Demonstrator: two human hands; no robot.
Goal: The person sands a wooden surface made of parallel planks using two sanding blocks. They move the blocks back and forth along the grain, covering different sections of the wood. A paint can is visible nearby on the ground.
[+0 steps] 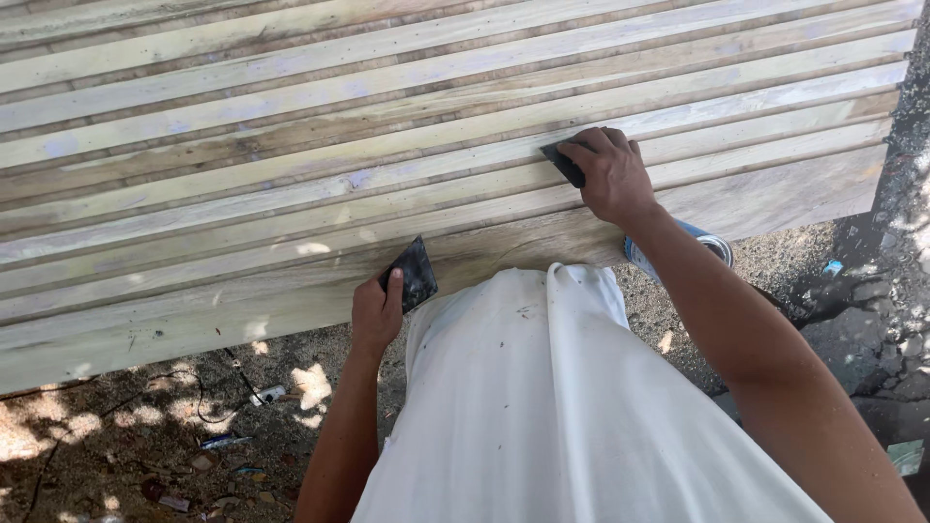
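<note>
slatted wood panel fills the top of view, slats' long axis runs left-right, rising slightly to the right. 2 dark flat scrapers in play, 1 per hand.

right hand fingers curled, pressing scraper #1 flat on a slat on the panel's right part, blade pointing up-left across the slat. left hand closed around scraper #2 at the panel's lower edge, blade tilted up-right, touching the bottom board.

1 can w/ blue-white label just below the panel's lower edge, mostly hidden behind the right forearm, silver rim visible, lying on its side. label print too small to tell.

white shirt below the panel, center. dirt ground under the panel's lower left w/ small litter bits, count unclear.
</note>
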